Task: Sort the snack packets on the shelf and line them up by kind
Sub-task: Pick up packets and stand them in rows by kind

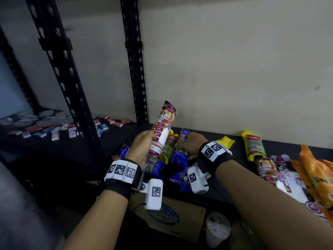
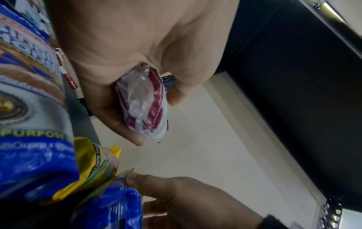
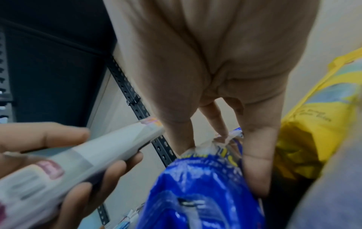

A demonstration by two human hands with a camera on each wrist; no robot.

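Observation:
My left hand [image 1: 144, 147] grips a white and maroon drawstring-bag roll [image 1: 163, 130] and holds it upright above the shelf; the left wrist view shows the roll's end [image 2: 143, 105] between thumb and fingers. My right hand [image 1: 189, 143] grips the top of a blue packet [image 1: 178, 156] in the pile; in the right wrist view its fingers [image 3: 254, 155] close round the blue packet [image 3: 199, 193]. Yellow packets [image 1: 253, 145] and further drawstring-bag rolls [image 1: 268, 168] lie to the right on the black shelf [image 1: 281, 141].
Orange packets [image 1: 315, 174] lie at the far right. Black slotted uprights [image 1: 134, 60] stand behind the pile and to its left. Small red and blue packs [image 1: 54, 127] litter the neighbouring shelf on the left. A cardboard box [image 1: 173, 219] and a cup [image 1: 218, 230] sit below.

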